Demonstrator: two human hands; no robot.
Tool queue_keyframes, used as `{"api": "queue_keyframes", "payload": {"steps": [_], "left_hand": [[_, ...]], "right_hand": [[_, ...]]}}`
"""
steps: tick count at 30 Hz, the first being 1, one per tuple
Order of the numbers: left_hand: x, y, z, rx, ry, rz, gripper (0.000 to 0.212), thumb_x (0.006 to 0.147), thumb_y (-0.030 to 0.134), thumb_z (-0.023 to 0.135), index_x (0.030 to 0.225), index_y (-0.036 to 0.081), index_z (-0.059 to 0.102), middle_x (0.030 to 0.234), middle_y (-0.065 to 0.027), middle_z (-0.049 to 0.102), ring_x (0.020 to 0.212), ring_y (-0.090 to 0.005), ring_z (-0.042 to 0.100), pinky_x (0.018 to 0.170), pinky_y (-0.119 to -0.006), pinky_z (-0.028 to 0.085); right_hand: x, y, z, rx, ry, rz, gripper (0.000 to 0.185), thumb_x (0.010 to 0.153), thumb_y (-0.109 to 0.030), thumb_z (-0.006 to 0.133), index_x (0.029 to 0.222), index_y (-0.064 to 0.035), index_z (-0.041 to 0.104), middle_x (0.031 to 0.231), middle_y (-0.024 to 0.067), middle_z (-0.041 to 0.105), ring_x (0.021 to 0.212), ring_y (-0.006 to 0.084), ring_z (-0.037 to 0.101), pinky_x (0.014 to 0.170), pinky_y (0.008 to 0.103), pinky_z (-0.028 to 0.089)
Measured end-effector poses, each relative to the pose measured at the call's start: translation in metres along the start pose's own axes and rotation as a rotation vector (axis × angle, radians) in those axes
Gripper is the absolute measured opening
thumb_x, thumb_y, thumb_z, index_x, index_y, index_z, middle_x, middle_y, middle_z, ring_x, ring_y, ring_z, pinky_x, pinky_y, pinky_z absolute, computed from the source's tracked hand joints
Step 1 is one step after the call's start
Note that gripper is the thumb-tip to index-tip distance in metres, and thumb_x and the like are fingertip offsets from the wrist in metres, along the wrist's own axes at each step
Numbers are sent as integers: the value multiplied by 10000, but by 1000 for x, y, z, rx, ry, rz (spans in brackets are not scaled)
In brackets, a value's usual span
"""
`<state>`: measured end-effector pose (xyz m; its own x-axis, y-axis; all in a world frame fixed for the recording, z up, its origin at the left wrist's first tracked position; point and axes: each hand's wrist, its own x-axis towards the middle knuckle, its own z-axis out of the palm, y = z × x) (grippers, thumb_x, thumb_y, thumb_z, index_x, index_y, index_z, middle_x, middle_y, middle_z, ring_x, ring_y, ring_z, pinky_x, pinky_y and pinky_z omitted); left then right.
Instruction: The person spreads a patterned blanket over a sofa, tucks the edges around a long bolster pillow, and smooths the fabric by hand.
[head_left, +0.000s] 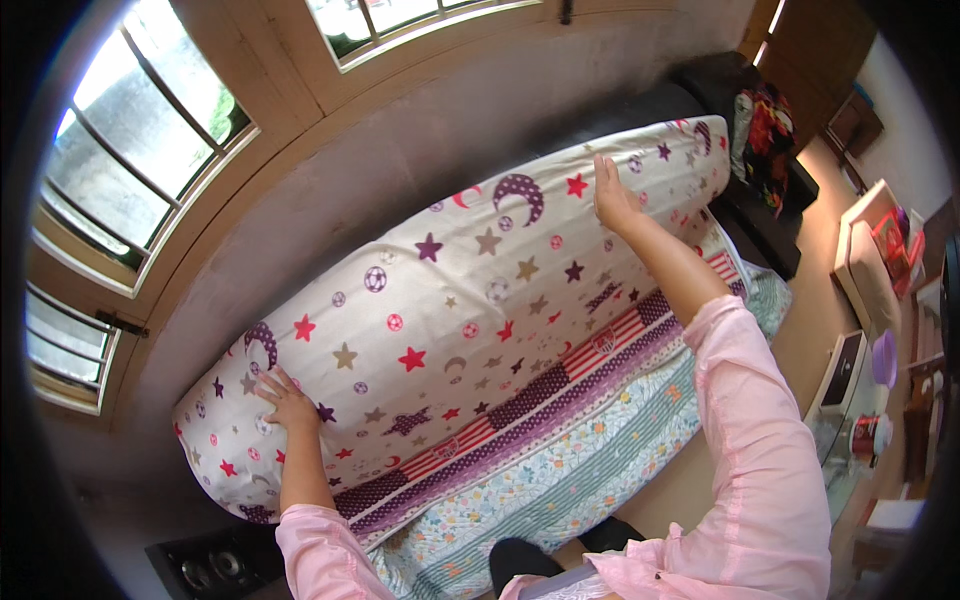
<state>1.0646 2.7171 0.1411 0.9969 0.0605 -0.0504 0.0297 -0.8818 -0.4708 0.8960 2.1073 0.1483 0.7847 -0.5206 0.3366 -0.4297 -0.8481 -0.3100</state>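
Note:
A white blanket (450, 330) printed with stars, moons and footballs, and edged with a purple and striped border, is spread over a long piece of furniture. Near its left end, my left hand (291, 401) rests on the cloth with fingers apart. My right hand (616, 196) is at the upper right part of the blanket, fingers extended and close together, holding nothing that I can see. Whether it presses on the cloth is hard to tell. Below the border hangs a green and blue floral quilted cover (555, 465).
Barred windows (150, 150) and a wall (420, 165) run behind. Dark upholstery (622, 112) shows beyond the blanket, with patterned cloth (769, 142) at the right end. A loudspeaker (217, 562) stands lower left. At right, a glass table (840, 472) holds a jar (870, 435) and a purple bowl (884, 358).

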Motion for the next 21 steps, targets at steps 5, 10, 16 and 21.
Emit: {"api": "queue_keyframes", "payload": {"steps": [5, 10, 16, 21], "left_hand": [[7, 18, 11, -64, 74, 36, 657, 884, 175, 404, 1424, 152, 31, 1476, -138, -83, 1339, -399, 15, 826, -686, 315], [9, 2, 29, -49, 141, 25, 664, 858, 150, 430, 1421, 131, 79, 1478, -148, -57, 1341, -401, 6, 824, -693, 308], [4, -1, 31, 8, 241, 11, 666, 836, 121, 450, 1414, 104, 120, 1475, -168, -39, 1342, -403, 9, 832, -681, 319], [8, 6, 37, -2, 308, 30, 641, 854, 145, 450, 1407, 86, 132, 1472, -181, -29, 1343, -402, 12, 838, -668, 329]], "right_hand": [[69, 18, 31, -431, -111, -29, 793, 752, -30, 498, 1403, -44, 46, 1437, 243, 114, 877, 384, 598, 757, 446, 494], [68, -9, 67, -526, -103, 38, 662, 803, -99, 447, 1381, 10, 146, 1418, 244, 192, 742, 327, 631, 630, 414, 526], [68, -19, 61, -572, -62, 15, 624, 812, -100, 437, 1372, 11, 185, 1412, 235, 217, 771, 311, 614, 637, 400, 531], [65, 39, 40, -187, -59, -190, 695, 783, -55, 439, 1388, 1, 103, 1422, 240, 180, 851, 325, 611, 709, 401, 512]]}}
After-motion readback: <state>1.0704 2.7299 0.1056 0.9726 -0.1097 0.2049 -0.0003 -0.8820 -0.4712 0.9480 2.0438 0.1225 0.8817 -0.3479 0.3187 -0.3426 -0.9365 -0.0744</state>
